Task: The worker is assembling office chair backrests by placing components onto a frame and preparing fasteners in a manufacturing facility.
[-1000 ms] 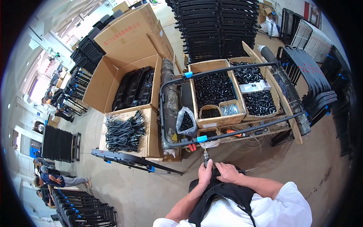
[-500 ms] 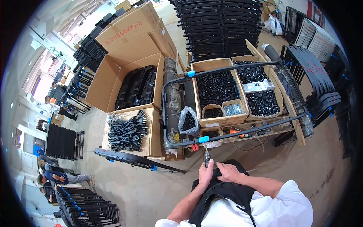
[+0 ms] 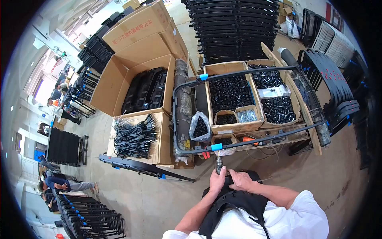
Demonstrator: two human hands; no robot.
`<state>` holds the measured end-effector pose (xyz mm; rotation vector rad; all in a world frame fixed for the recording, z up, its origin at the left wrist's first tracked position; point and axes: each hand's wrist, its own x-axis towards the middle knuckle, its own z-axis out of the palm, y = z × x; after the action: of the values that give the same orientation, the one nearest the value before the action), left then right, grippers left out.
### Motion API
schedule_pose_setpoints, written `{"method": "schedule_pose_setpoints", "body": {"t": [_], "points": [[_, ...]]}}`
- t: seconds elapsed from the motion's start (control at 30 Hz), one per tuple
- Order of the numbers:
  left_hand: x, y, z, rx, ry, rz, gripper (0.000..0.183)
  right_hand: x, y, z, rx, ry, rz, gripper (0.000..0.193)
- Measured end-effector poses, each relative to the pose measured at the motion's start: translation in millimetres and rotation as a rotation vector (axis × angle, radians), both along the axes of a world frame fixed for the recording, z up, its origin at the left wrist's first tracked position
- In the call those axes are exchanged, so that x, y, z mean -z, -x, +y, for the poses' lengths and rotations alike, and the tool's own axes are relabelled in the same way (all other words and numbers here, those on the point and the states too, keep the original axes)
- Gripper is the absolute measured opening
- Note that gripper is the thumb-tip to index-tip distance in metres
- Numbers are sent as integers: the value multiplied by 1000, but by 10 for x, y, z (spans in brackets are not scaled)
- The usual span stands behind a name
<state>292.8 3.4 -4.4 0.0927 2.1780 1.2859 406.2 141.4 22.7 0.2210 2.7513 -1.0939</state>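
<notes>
Drill (image 3: 219, 161) is held by both hands, low before the body. The left hand (image 3: 217, 181) is closed around its body just behind the chuck, and the right hand (image 3: 240, 181) grips its rear part, beside the left one. The drill points away from the hands, up to a blue clip (image 3: 217, 147) on the near bar of a black tubular frame (image 3: 238, 143); I cannot tell whether the bit touches it. Ahead of the right hand, the frame extends over a wooden bench (image 3: 294, 137) and a wooden box of black caps (image 3: 230, 93). Near and ahead of the left hand, slightly to its left, are red handles (image 3: 205, 154), and beyond them a plastic bag (image 3: 200, 127) with black parts. Farther left of this hand lie bundled black cables (image 3: 135, 137).
</notes>
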Motion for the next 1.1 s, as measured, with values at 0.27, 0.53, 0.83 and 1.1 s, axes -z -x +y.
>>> {"method": "schedule_pose_setpoints", "body": {"t": [0.27, 0.53, 0.83, 1.1], "points": [[-54, 80, 73, 1, -19, 9, 53, -141, 116, 49, 0, -47, -98, 87], [163, 61, 123, 83, 78, -9, 76, 134, 82, -11, 12, 75, 41, 76], [189, 44, -60, 103, -8, -42, 75, 133, 121, -117, -14, 54, -52, 81], [204, 46, -72, 196, -14, -107, 78, 282, -7, -116, -2, -25, -19, 83]]}}
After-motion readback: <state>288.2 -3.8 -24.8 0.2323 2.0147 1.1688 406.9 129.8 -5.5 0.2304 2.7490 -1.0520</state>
